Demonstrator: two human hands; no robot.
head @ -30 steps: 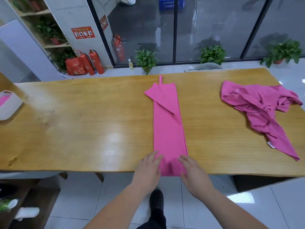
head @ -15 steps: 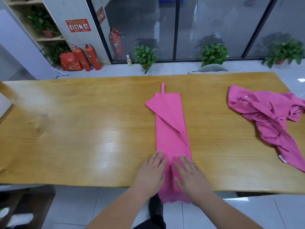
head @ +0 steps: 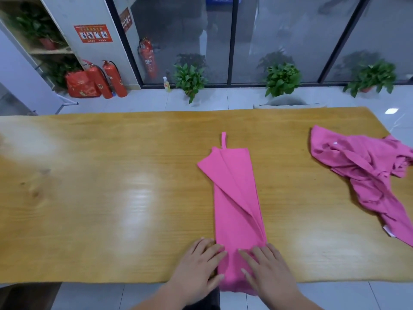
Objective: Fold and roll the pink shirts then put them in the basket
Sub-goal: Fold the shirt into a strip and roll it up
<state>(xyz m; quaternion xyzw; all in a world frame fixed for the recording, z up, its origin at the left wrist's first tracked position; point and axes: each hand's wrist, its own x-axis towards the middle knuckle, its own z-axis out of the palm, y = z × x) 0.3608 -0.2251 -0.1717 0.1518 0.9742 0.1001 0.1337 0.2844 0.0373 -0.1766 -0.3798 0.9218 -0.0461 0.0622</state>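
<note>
The left grip (head: 199,267) and right grip (head: 268,271) lie flat, fingers nearly straight and clasping nothing, pressing the near end of the folded pink shirt (head: 237,209), which stretches away from them along the bench (head: 89,198), probably pinning it to start the roll, while a crumpled pink shirt (head: 362,175) waits well beyond the right grip.
</note>
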